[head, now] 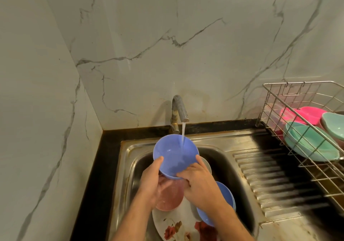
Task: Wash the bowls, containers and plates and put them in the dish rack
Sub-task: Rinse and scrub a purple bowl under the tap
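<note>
A blue bowl [174, 153] is tilted toward me under the tap's running water [183, 134], above the sink. My left hand [151, 181] grips its left rim and underside. My right hand [200, 180] holds its lower right rim, fingers reaching into the bowl. Below in the sink [223, 153] lie a pink bowl [170, 197], another blue bowl [224, 201] and a white flowered plate [178, 226]. The wire dish rack [305, 99] at the right holds two teal bowls [312, 144] and a pink dish [307, 115].
The metal tap [178, 110] rises from the black counter behind the sink. A ribbed steel drainboard [270, 177] lies between sink and rack. Marble walls close in at the back and left. A grey dish [206, 164] peeks out behind my right hand.
</note>
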